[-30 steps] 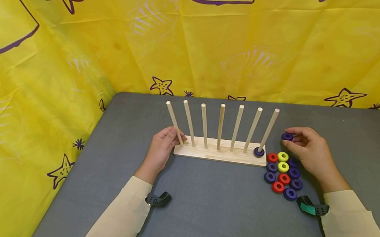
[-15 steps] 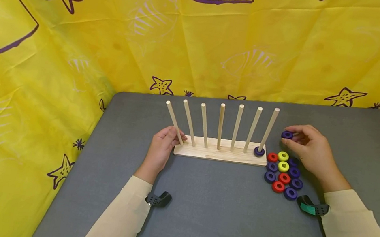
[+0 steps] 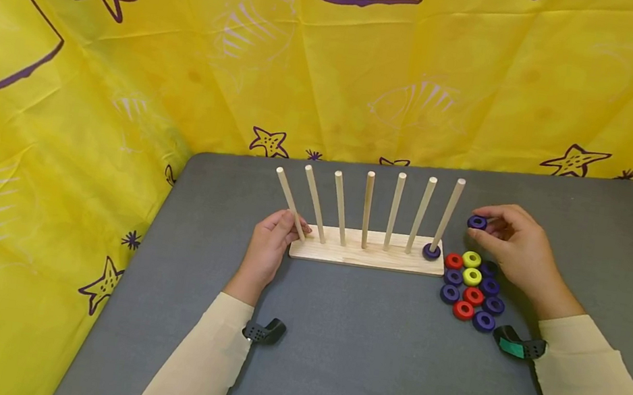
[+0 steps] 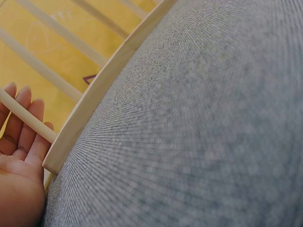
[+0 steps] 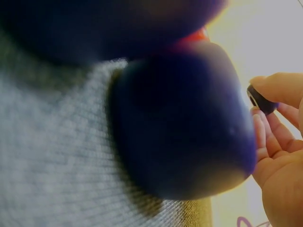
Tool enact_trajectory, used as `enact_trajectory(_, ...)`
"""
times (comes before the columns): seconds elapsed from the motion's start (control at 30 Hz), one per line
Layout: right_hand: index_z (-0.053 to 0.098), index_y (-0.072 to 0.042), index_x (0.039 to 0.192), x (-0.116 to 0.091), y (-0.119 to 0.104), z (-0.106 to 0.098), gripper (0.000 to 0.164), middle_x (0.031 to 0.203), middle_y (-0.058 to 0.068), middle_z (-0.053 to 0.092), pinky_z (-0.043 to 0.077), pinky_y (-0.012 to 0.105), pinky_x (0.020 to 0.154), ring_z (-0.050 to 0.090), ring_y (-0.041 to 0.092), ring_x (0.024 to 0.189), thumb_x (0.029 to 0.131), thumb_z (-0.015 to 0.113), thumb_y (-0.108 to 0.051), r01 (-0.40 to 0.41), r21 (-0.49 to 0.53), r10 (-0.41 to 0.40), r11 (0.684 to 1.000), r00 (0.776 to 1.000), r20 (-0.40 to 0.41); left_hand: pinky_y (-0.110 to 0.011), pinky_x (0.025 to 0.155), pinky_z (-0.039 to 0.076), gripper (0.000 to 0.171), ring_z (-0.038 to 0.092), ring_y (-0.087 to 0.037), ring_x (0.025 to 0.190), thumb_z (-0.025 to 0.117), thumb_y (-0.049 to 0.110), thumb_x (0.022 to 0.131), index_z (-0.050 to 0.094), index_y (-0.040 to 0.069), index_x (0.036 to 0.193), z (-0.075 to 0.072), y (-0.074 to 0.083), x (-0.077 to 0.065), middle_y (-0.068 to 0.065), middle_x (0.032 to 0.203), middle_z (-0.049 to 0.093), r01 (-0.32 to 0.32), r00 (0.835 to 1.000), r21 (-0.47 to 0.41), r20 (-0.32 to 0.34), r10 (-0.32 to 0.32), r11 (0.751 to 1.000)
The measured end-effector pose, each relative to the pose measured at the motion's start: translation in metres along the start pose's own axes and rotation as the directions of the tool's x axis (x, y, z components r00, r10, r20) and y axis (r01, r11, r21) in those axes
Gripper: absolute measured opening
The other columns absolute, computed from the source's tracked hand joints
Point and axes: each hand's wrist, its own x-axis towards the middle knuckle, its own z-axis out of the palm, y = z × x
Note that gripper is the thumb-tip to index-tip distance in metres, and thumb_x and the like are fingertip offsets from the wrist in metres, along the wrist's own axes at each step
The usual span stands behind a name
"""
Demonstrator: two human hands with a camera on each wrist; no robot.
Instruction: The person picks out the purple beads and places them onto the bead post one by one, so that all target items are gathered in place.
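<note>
A wooden peg rack with several upright pegs stands on the grey table. My left hand is at its left end, fingers behind the leftmost peg and thumb beside it; the left wrist view shows the fingers bent around that peg. To the right of the rack, my right hand pinches a dark blue ring between thumb and fingers, raised above the table. Another dark blue ring sits at the bottom of the rightmost peg.
Several loose rings lie grouped right of the rack: red, yellow and blue. Blurred blue rings fill much of the right wrist view. A yellow patterned cloth hangs behind the table.
My right hand has risen slightly with the dark blue ring, which is tilted a bit more toward the head view. The left hand and the rack stay in place.
</note>
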Motion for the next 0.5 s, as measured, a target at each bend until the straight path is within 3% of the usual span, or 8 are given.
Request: enact_trajectory(0.5,0.074,0.004,0.124,-0.0014,-0.0065,0.0003,0.030,0.111,0.015,0.060,0.043,0.008,0.073,0.054,0.012,0.088,0.096,0.083,0.003,0.058,0.033,-0.057,0.998,0.998,-0.040,-0.037,0.095,0.056,0.055,0.069,-0.029,0.104,0.057,0.034,0.115,0.062,-0.020,0.109,0.0000,0.0008,0.0001,-0.011,0.102,0.069,0.000,1.000,0.006,0.000,0.000,1.000)
